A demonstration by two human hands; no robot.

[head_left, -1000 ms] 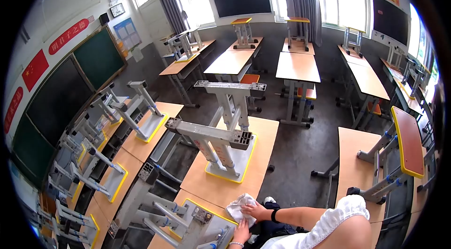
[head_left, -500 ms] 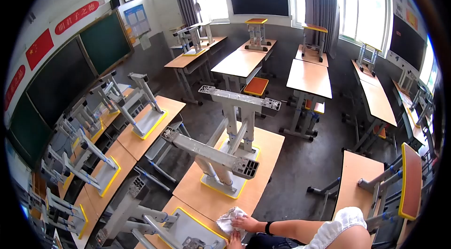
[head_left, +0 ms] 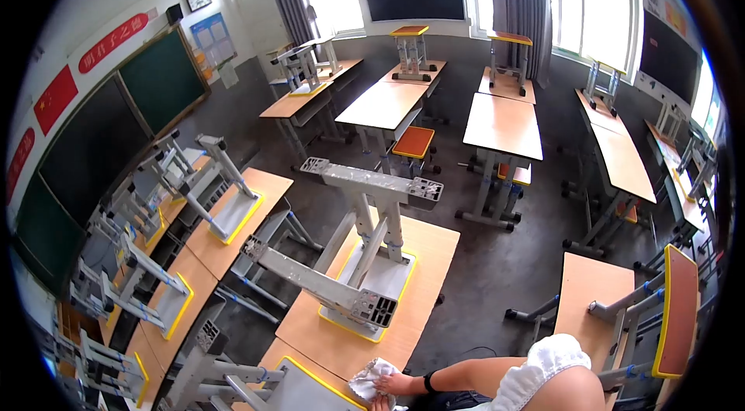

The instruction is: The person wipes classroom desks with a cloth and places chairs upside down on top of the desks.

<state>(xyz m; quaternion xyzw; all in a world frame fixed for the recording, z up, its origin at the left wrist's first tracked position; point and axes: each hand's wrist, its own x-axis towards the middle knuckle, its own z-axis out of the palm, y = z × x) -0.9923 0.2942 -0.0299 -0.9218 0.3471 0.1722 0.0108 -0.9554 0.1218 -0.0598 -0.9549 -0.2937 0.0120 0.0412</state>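
A white crumpled cloth [head_left: 372, 379] lies on the wooden desktop [head_left: 330, 338] near the bottom centre. My right hand [head_left: 396, 384], with a black band at its wrist, rests on the cloth with its fingers spread. At the bottom edge, my left hand [head_left: 379, 404] touches the cloth's lower side; only part of it shows. Just left of the hands is the yellow-edged seat of an upturned stool [head_left: 314, 389]. Another upturned stool [head_left: 369, 279] stands farther up on the same row of desks, its grey feet pointing upward.
Rows of desks with upturned stools [head_left: 237, 213] stand at the left. A tilted stool [head_left: 677, 310] rests at the right desk [head_left: 594, 294]. More desks [head_left: 503, 125] stand ahead, beyond the dark floor [head_left: 489, 271]. A blackboard [head_left: 93, 147] hangs on the left wall.
The view has shifted. My hands and the cloth have moved left and down, toward the near upturned stool and the bottom of the view. My right hand stays on the cloth.
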